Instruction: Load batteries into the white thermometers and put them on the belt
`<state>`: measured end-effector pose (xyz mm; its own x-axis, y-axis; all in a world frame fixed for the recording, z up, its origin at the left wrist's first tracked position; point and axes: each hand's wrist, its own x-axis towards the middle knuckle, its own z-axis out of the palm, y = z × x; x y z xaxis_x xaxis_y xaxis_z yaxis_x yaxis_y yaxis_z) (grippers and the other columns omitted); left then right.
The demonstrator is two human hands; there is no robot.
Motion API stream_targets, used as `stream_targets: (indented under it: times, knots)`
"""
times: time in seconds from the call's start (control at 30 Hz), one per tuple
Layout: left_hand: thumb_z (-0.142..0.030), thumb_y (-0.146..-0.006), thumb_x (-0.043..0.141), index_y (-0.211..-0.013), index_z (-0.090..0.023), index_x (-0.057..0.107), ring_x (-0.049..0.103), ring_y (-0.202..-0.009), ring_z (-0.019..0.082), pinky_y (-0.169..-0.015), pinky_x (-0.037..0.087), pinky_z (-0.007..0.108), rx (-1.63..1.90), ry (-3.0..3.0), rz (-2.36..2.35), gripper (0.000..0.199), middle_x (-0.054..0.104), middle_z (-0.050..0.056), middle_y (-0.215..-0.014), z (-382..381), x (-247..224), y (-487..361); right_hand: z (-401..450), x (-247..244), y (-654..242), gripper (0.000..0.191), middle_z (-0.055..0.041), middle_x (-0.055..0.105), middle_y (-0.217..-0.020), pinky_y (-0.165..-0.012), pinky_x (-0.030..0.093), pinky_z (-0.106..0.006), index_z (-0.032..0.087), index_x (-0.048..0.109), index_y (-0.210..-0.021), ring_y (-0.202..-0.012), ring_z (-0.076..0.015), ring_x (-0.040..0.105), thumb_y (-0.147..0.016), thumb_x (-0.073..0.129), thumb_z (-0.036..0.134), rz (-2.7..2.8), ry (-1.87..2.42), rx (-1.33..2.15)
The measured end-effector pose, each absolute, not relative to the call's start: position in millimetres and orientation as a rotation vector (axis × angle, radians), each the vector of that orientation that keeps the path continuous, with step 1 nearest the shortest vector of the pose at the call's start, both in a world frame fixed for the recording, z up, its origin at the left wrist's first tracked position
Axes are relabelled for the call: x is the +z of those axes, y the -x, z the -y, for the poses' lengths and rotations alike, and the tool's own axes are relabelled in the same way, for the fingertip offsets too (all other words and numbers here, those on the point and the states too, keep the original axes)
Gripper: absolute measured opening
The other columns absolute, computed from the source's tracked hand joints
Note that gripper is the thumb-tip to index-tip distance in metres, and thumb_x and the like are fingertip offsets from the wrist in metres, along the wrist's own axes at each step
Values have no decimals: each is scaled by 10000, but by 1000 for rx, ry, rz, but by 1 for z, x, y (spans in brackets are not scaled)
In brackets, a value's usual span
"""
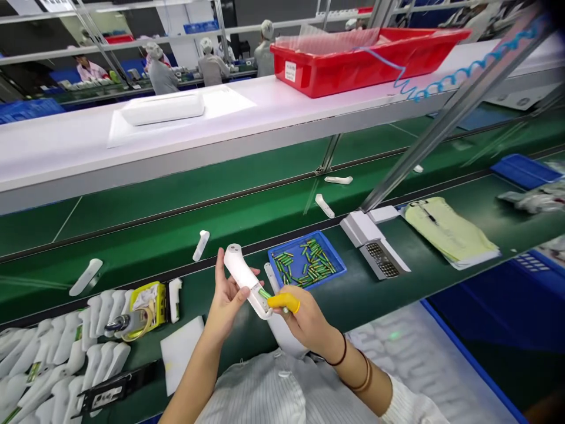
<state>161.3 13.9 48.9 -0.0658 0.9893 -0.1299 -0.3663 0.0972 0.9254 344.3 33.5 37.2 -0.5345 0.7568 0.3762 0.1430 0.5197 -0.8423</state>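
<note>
A white handheld device (242,272) is tilted in front of me, with an open compartment at its lower end. My left hand (228,297) grips its body between thumb and fingers. At the compartment, my right hand (302,315), a yellow cover on one finger, pinches a green battery (265,293) that lies partly inside. Just beyond, a blue tray (339,266) holds several loose green batteries (315,262). Part of a white object (285,335) shows beneath my right hand.
Several white devices (57,341) crowd the left side beside a yellow bin (162,303). More devices lie on the green belt (145,241). Right of the tray are white boxes (366,229) and a yellow cloth (445,229). A shelf (247,126) holds a red bin (335,70).
</note>
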Motion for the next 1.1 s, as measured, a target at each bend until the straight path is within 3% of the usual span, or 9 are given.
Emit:
stream_targets:
  times: [0.13, 0.37, 0.47, 0.57, 0.67, 0.87, 0.97, 1.1]
  knots:
    - [-379, -695, 759, -1441, -372, 100, 663, -879, 232, -773, 541, 361, 1392, -834, -1048, 995, 644, 64, -1001, 4, 61, -168, -19, 48, -348, 317, -74, 577, -835, -674, 414, -324, 179, 553, -932, -744, -182, 504, -976, 336, 406, 2181, 781, 941]
    - [-353, -697, 762, -1422, -368, 139, 661, -883, 231, -777, 541, 369, 1385, -895, -969, 956, 636, 64, -1003, 19, 65, -180, -9, 44, -349, 444, 22, 443, -758, -604, 422, -257, 207, 411, -784, -657, -117, 454, -822, 509, 639, 1699, 825, 1750]
    - [-345, -698, 763, -1416, -370, 118, 664, -879, 232, -769, 543, 369, 1393, -875, -971, 965, 638, 63, -999, 20, 61, -180, -8, 44, -353, 470, 37, 420, -698, -539, 369, -227, 205, 403, -775, -590, -98, 424, -792, 538, 654, 1601, 903, 1741]
    - [-365, -697, 761, -1413, -380, 111, 665, -875, 239, -714, 549, 344, 1395, -816, -1010, 967, 638, 64, -991, 19, 59, -180, -8, 48, -363, 434, 42, 392, -634, -523, 307, -239, 196, 444, -794, -558, -101, 366, -849, 464, 626, 1628, 1114, 1515]
    - [-375, -688, 767, -1413, -387, 123, 665, -872, 243, -685, 548, 332, 1375, -778, -1039, 970, 637, 64, -997, 20, 59, -180, -8, 55, -369, 383, 52, 351, -600, -544, 317, -251, 205, 430, -772, -543, -104, 343, -930, 330, 539, 1479, 1080, 1579]
    - [-365, -686, 770, -1405, -397, 140, 665, -860, 233, -707, 543, 342, 1364, -779, -1048, 956, 646, 52, -985, 23, 58, -184, -9, 63, -360, 295, 9, 542, -735, -631, 408, -260, 182, 554, -788, -654, -117, 499, -754, 663, 454, 1344, 921, 1755]
    - [-357, -685, 770, -1413, -381, 132, 664, -848, 222, -732, 539, 348, 1368, -795, -1035, 968, 647, 59, -987, 24, 55, -186, -10, 61, -353, 257, -6, 579, -746, -640, 428, -265, 167, 592, -792, -664, -123, 532, -769, 658, 414, 1436, 899, 1760]
    - [-323, -674, 780, -1416, -357, 135, 646, -914, 217, -778, 534, 345, 1370, -825, -1052, 984, 651, 60, -983, 24, 51, -190, -8, 59, -349, 193, 39, 513, -678, -556, 401, -234, 186, 558, -924, -589, -102, 488, -802, 643, 309, 1622, 1022, 1554]
